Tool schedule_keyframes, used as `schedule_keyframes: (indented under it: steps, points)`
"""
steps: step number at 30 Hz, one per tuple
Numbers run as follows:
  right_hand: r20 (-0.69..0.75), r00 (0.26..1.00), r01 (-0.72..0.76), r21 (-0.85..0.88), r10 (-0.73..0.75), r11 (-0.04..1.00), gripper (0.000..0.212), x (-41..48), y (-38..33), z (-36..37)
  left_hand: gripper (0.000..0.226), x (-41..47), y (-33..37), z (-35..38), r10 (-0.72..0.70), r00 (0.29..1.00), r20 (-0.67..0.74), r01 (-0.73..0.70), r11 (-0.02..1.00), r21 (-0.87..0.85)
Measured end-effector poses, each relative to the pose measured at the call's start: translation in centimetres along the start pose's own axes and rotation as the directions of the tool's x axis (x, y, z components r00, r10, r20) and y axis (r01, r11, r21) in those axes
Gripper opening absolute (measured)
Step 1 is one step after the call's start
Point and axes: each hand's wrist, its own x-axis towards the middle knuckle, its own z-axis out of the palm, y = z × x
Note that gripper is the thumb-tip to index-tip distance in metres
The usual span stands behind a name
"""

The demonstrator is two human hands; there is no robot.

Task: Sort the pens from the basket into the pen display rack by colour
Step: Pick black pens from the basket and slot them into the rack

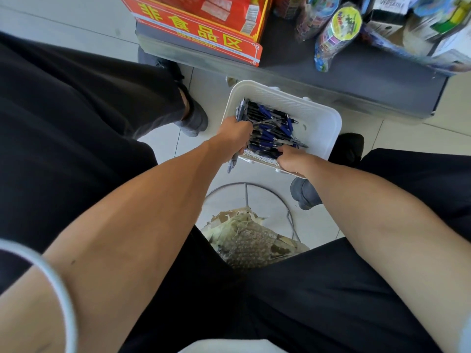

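Left hand (235, 135): fingers curled round a pen bundle (240, 112) over the basket's (319, 119) left rim.
Right hand (293, 159): fingers dip into the basket's pens (270, 128); grip unclear.

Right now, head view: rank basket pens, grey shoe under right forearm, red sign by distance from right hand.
1. basket pens: right at the right hand.
2. grey shoe: floor, under the forearm.
3. red sign: far, upper left shelf.
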Motion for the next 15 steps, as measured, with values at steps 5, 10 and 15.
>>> schedule_keyframes:
  steps: [5,10,15]
  points:
    - [0.000,0.999,0.034,-0.089,-0.034,0.995,0.034,0.1,-0.1,-0.3,0.003,0.1,-0.3,-0.4,0.009,1.000,-0.015,-0.008,1.000,0.012]
    - [0.012,0.999,0.047,-0.021,-0.047,0.999,0.029,-0.3,-0.4,-0.7,0.003,0.1,-0.4,-0.5,0.006,1.000,-0.016,-0.005,0.999,0.031]
    - [0.001,0.994,0.106,-0.066,-0.106,0.992,0.023,-1.0,0.4,-1.5,0.005,0.1,-0.7,0.0,-0.016,0.999,-0.047,0.018,1.000,0.024]
